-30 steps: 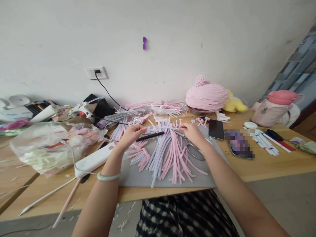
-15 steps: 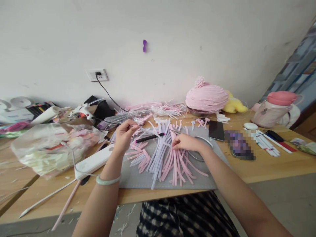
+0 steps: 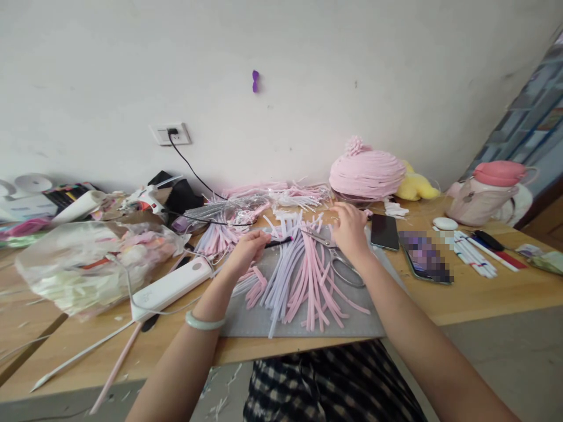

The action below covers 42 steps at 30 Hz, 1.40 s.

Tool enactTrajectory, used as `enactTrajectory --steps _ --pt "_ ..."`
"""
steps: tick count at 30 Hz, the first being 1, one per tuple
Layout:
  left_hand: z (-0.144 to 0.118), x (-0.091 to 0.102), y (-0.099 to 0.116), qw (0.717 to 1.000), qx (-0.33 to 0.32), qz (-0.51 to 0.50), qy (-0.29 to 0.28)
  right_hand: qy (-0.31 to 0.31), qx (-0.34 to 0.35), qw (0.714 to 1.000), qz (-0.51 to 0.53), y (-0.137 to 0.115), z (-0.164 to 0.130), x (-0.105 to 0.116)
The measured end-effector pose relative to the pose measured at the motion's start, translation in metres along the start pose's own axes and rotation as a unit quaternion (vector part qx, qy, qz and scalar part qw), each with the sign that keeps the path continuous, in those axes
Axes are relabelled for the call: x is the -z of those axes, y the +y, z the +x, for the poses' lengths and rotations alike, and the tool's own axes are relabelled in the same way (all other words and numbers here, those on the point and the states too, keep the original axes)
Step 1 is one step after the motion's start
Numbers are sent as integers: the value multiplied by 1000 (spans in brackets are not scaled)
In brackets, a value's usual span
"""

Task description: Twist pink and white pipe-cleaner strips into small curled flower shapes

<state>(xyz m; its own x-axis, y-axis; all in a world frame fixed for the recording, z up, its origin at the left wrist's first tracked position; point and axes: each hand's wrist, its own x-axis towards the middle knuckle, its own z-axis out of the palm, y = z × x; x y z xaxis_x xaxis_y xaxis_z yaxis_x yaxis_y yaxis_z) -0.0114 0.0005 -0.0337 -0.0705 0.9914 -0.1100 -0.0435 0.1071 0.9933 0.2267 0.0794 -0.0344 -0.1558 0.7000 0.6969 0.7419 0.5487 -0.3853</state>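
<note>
Moved up-frame: right hand (image 3: 349,230), loosely curled over scissors (image 3: 336,258); left hand (image 3: 250,249) pinching pink strips (image 3: 308,281). Could nick fingers or scatter strips.

A plain off-white wall (image 3: 308,70) filled the upper half of the view, scuffed in places, with a small purple bow (image 3: 255,81) stuck on it. Lower on the left sat a white wall socket (image 3: 169,133) with a black cable (image 3: 193,170) plugged in and trailing down. A light wooden counter (image 3: 484,293) ran along the wall, its front edge nearest the camera. Beneath and to the right lay a pale grey floor (image 3: 510,357). At the far right edge stood bluish shelving (image 3: 528,123), blurred. Light was soft and even, without hard shadows.
</note>
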Motion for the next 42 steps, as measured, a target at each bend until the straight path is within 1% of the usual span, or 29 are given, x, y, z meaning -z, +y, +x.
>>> enactTrajectory --steps 2,3,4,5,7,9,11,12,13,14,15,16,17,19,21,23,26,27,29,31,33,35,38,42 --pt "1 -9 -9 998 -31 56 12 -21 39 999 5 -10 -8 -7" --pt "1 -14 -12 995 -45 88 12 -42 75 996 24 -17 -13 -11" --pt "1 -19 -15 991 -60 116 4 -84 120 988 53 -25 -19 -15" --pt "-1 -24 -16 987 -81 142 -12 -123 151 978 76 -33 -25 -19" --pt "-3 -31 -16 974 -122 184 -57 -195 194 956 101 -46 -34 -26" --pt "-5 -32 -14 959 -149 227 -86 -263 163 945 106 -52 -38 -28" --pt "-3 -25 -12 941 -159 289 -76 -303 118 940 100 -51 -38 -27" --pt "0 -19 -12 927 -161 332 -60 -306 101 942 94 -49 -36 -26" --pt "3 -11 -13 908 -165 383 -27 -302 89 945 87 -46 -34 -24" --pt "6 -2 -14 876 -161 455 1 -291 79 950 81 -44 -32 -22" --pt "9 7 -15 835 -148 529 31 -277 69 955 76 -42 -30 -20" --pt "11 16 -16 794 -118 595 35 -266 61 959 74 -40 -29 -19" --pt "13 23 -16 784 -101 611 35 -258 56 962 73 -39 -28 -17" --pt "15 34 -15 775 -85 626 27 -251 56 963 76 -39 -28 -17" --pt "15 39 -11 773 -89 627 29 -254 60 963 74 -40 -28 -17" --pt "15 40 -7 768 -103 628 72 -263 58 961 63 -41 -28 -18" --pt "19 39 -7 762 -117 614 172 -278 53 958 41 -43 -28 -19" --pt "20 39 -8 758 -119 610 196 -282 53 957 35 -44 -28 -19" --pt "22 40 -11 748 -118 616 219 -285 53 957 27 -44 -28 -18" --pt "21 41 -14 737 -72 638 211 -281 46 958 20 -44 -28 -17" --pt "19 42 -14 731 -2 657 186 -273 35 961 13 -45 -28 -16" --pt "15 42 -13 727 39 665 163 -268 26 963 8 -45 -29 -15" --pt "9 39 -9 723 28 672 159 -265 23 964 12 -45 -30 -15" --pt "7 34 -5 724 5 671 157 -248 18 967 65 -46 -30 -17"
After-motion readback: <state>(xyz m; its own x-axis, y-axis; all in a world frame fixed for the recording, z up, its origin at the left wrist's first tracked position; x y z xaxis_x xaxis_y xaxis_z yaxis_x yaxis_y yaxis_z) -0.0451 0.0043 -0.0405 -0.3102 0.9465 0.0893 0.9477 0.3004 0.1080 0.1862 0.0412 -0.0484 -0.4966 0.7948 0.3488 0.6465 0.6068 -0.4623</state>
